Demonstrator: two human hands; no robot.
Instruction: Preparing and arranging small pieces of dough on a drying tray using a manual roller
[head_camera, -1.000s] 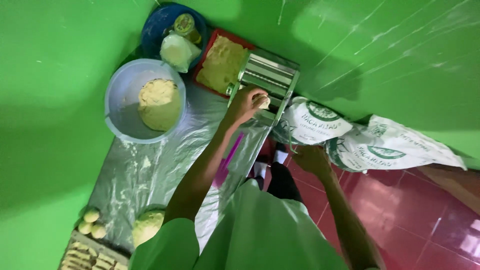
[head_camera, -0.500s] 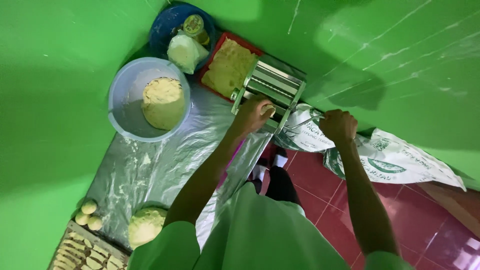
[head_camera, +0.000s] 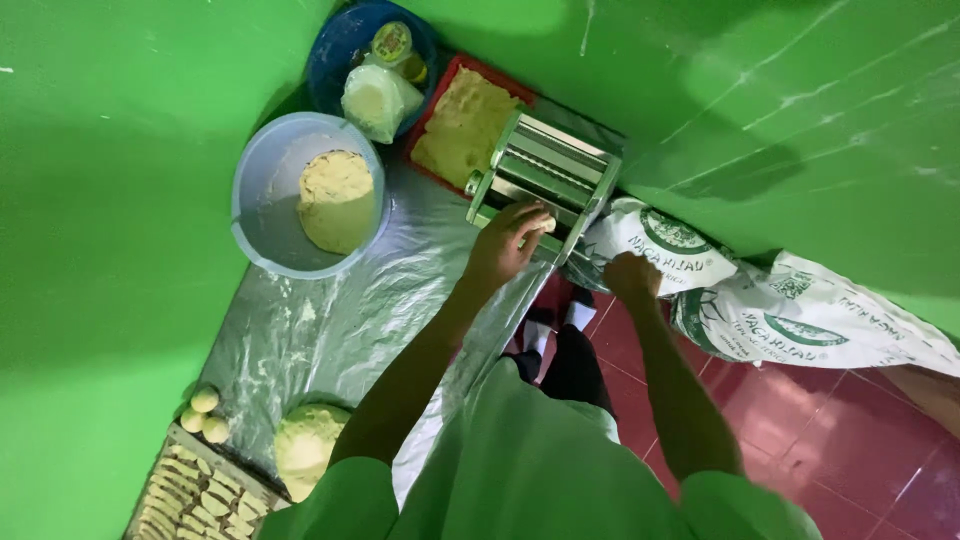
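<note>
The head view, the only one, looks straight down on a work table covered with a clear plastic sheet (head_camera: 370, 310), set against green walls.

The left hand (head_camera: 505, 245) reaches onto the metal dough roller machine (head_camera: 545, 180) at the table's far edge. Its fingers curl over a small pale piece of dough (head_camera: 545, 224) at the machine's top, apparently pinching it, though the grip is partly hidden by the hand itself. The right hand (head_camera: 632, 275) is clenched at the machine's right side, just beside one white printed sack (head_camera: 650, 240); what it grips is hidden under the fist, probably a handle, but I cannot tell.

One pale blue bucket (head_camera: 262, 225) stands left of the machine and holds one big lump of dough (head_camera: 335, 200). Behind it sits one dark blue basin (head_camera: 345, 50) with one plastic bag of white powder (head_camera: 375, 100) and one yellow-lidded jar (head_camera: 392, 42). One red tray (head_camera: 470, 125) with a flat dough sheet touches the machine's back.

Near the person, one rounded dough mound (head_camera: 303, 445) lies on the plastic. Three small dough balls (head_camera: 203, 412) sit just beside one tray of shaped pieces (head_camera: 185, 490). A second printed sack (head_camera: 800, 330) lies to the right over the red tiled floor (head_camera: 860, 440).
</note>
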